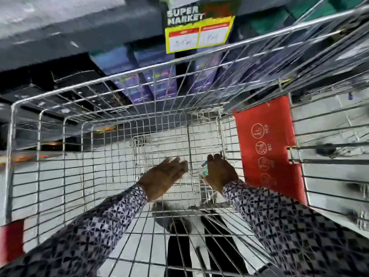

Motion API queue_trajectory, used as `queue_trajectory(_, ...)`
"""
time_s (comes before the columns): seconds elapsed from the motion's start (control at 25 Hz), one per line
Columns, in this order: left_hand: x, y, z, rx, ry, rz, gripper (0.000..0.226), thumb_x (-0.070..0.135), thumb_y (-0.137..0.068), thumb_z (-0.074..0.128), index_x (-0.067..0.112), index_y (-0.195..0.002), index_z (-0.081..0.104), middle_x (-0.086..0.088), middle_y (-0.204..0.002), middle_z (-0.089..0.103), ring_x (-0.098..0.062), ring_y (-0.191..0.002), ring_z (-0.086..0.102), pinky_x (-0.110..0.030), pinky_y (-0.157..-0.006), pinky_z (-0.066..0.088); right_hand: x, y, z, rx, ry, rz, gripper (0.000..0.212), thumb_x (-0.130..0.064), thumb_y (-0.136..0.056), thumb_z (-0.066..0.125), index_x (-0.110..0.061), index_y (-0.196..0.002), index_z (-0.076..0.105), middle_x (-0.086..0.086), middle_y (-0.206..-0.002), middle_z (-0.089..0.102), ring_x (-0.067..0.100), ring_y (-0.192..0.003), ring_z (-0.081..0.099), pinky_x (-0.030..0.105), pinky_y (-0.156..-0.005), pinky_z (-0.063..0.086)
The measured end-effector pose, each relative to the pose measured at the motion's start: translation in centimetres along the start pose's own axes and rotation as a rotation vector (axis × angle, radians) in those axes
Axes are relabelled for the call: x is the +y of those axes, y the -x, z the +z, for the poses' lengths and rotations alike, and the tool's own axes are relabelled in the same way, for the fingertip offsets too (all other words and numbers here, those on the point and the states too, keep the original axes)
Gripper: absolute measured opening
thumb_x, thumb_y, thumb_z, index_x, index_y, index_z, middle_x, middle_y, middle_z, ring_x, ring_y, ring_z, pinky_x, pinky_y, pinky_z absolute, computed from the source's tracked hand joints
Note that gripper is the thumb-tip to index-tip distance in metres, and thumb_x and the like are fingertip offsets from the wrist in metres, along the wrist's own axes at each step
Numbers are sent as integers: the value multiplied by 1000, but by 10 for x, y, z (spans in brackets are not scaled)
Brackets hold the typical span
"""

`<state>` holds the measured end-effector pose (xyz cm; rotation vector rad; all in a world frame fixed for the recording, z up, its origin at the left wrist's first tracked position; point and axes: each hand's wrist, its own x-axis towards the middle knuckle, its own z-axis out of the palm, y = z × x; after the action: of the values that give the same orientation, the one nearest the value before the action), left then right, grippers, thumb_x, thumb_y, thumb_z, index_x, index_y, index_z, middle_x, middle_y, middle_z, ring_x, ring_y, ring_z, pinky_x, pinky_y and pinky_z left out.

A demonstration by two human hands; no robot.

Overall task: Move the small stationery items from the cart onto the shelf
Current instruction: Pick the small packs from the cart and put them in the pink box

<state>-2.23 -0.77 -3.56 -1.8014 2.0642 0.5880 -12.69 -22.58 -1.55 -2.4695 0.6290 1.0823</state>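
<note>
Both my arms reach down into a wire shopping cart [83,90]. My right hand [219,172] is closed around a small blue and yellow stationery packet [205,170], low near the cart's floor. My left hand [165,174] is beside it, a little to the left, with its fingers spread and nothing in it. The cart's wire floor [159,148] around the hands shows no other items that I can make out. The shelf [60,47] is beyond the cart's far rim, dark and blurred.
A red plastic child-seat flap [267,144] with safety icons hangs on the cart's right side. Purple boxes [153,84] stand on the shelf behind the cart's far wall. A yellow price sign [197,35] hangs above them. Grey tiled floor [50,176] shows through the wires.
</note>
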Motion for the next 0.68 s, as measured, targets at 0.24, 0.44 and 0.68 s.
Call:
queue_trajectory(0.24,-14,-12,-16,43,453,-536,81,38,-103,62,6,-166,22,-28,-173,17,-46,-161,18,-52,-132,24,-6,5,16,134,-8,-12,53,-7,-86,62,-11,-137,48,11,-132,56,32,-116,64,42,-84,60)
queue_trajectory(0.44,-7,-25,-23,-2,462,-677,74,32,-108,53,6,-167,16,-20,-172,28,-38,-158,31,-47,-120,42,-10,-16,15,333,-13,-167,64,2,-75,63,-11,-136,51,11,-123,58,29,-108,61,42,-79,61)
queue_trajectory(0.68,-15,6,-55,88,508,-746,62,19,-101,58,10,-159,39,-13,-151,57,-34,-132,60,-47,-98,60,-7,-11,-6,402,-11,-247,46,3,-78,62,-7,-122,61,13,-120,63,31,-104,65,44,-78,61)
